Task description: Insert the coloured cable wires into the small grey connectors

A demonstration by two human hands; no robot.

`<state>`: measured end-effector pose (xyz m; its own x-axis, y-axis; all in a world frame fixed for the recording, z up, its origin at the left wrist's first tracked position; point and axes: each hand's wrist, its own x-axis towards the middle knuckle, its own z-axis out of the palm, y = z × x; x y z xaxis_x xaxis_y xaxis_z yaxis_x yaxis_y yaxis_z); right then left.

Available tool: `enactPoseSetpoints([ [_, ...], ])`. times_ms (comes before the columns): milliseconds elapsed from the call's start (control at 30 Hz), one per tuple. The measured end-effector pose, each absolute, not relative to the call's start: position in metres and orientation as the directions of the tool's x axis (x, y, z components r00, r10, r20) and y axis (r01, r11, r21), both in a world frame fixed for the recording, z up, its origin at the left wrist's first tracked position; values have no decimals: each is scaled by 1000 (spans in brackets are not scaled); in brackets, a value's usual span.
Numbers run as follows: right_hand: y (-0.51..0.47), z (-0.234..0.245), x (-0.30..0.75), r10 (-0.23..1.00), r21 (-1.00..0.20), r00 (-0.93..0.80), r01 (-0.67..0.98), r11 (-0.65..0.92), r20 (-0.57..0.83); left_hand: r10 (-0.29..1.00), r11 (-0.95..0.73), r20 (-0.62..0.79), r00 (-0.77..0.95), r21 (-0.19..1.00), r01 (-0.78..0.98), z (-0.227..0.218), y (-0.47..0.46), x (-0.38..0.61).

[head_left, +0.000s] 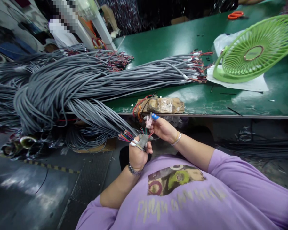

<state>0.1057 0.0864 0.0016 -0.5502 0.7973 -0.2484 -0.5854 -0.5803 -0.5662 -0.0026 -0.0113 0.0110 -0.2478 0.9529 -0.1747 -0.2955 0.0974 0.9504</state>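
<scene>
My left hand [137, 152] is closed around the end of a grey cable [143, 140] whose thin coloured wires [146, 131] fan out upward. My right hand [161, 127], with a blue cap on one fingertip, pinches a small pale connector [148, 121] just above those wire ends. Both hands are below the front edge of the green table [206, 105]. More coloured wire ends [125, 135] of grey cables hang just left of my left hand.
A big heap of grey cables [62, 83] covers the table's left side and spills over its edge. A taped brown block with red wires [162, 105] sits at the table edge. A green fan [254, 51] lies on white paper at right. Orange scissors [235, 14] lie far back. Another person [62, 28] is at upper left.
</scene>
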Motion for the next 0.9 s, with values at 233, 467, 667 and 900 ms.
enactPoseSetpoints([
  [233, 84, -2, 106, 825, -628, -529, -577, -522, -201, 950, 88, -180, -255, 939, -333, 12, -4, 0],
  [467, 81, -8, 102, 978, -823, -177, -535, -190, -111, 957, 84, -166, -239, 943, -321, 9, -5, 0],
  [667, 88, -8, 97, 823, -603, -521, -588, -539, -228, 949, 118, -199, -243, 943, -312, 8, -3, 1],
  [900, 89, -3, 93, 839, -530, -477, -656, -537, -260, 948, 128, -208, -241, 943, -307, 4, -3, 1],
])
